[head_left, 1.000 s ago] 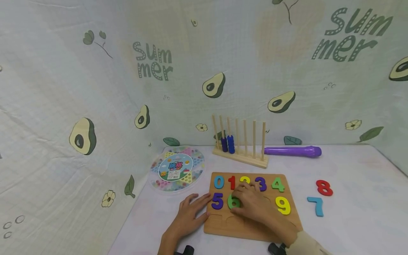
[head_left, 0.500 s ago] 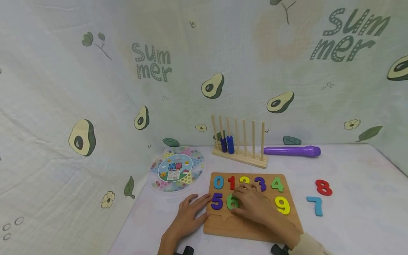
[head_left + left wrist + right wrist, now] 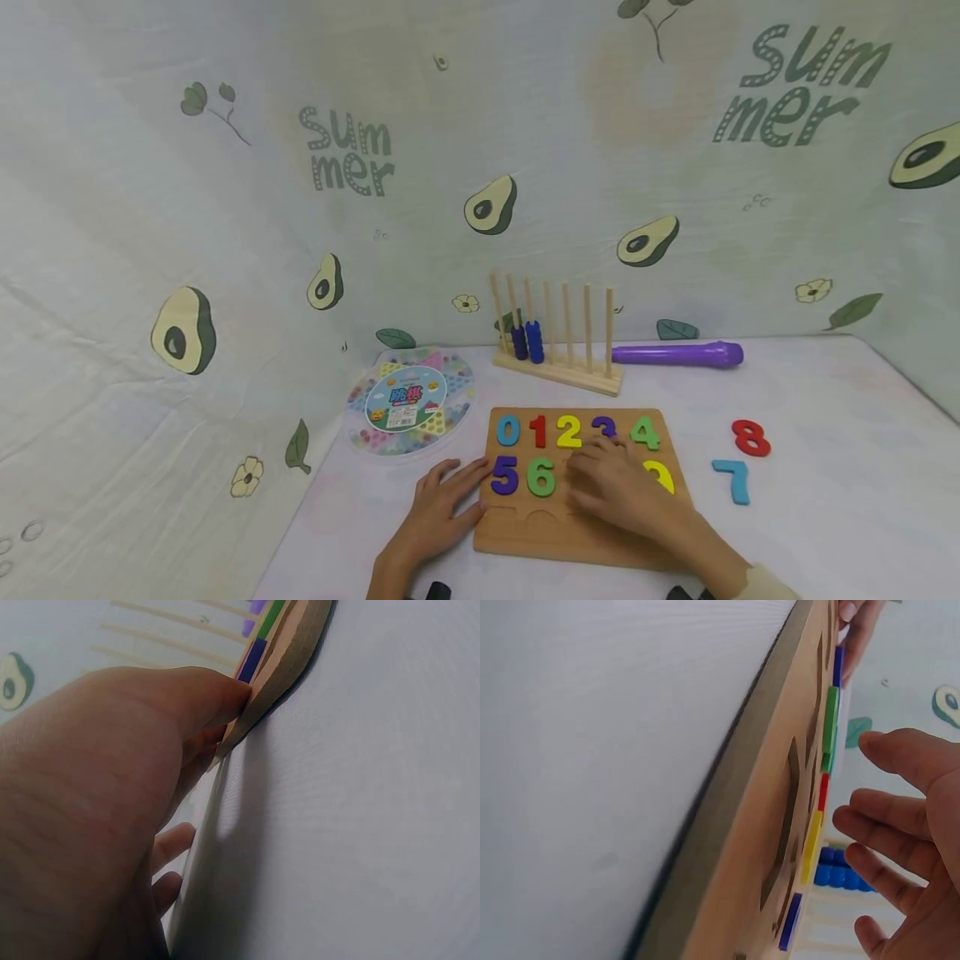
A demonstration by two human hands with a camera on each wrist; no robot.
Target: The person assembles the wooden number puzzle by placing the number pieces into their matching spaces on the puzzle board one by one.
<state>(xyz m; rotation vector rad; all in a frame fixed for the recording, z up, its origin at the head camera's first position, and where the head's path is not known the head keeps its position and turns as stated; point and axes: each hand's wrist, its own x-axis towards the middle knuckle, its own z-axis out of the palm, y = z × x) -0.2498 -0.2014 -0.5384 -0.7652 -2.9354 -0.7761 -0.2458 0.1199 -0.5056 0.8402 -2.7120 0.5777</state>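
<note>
A wooden number board [image 3: 517,537] lies on the table, coloured number pieces set in it. My left hand [image 3: 441,512] rests against its left edge, thumb and fingertips touching the wood; in the left wrist view the thumb meets the board's corner. Over the right middle of the board is my right hand [image 3: 618,487], fingers loosely bent and nothing held, partly hiding the purple 3 [image 3: 603,427] and yellow 9 [image 3: 660,475]. In the right wrist view its spread fingers stand apart from the board. The green 6 [image 3: 541,477] sits beside the purple 5 [image 3: 505,476].
Right of the board lie a red 8 [image 3: 751,437] and a blue 7 [image 3: 733,481]. Behind it stand a pegged wooden rack [image 3: 558,373] with blue beads and a purple microphone-shaped stick [image 3: 678,355]. A round game box [image 3: 408,400] lies at back left.
My right hand has left the green 6 and shifted right across the board, uncovering the yellow 2. My left hand stays at the board's edge. The head view has turned slightly.
</note>
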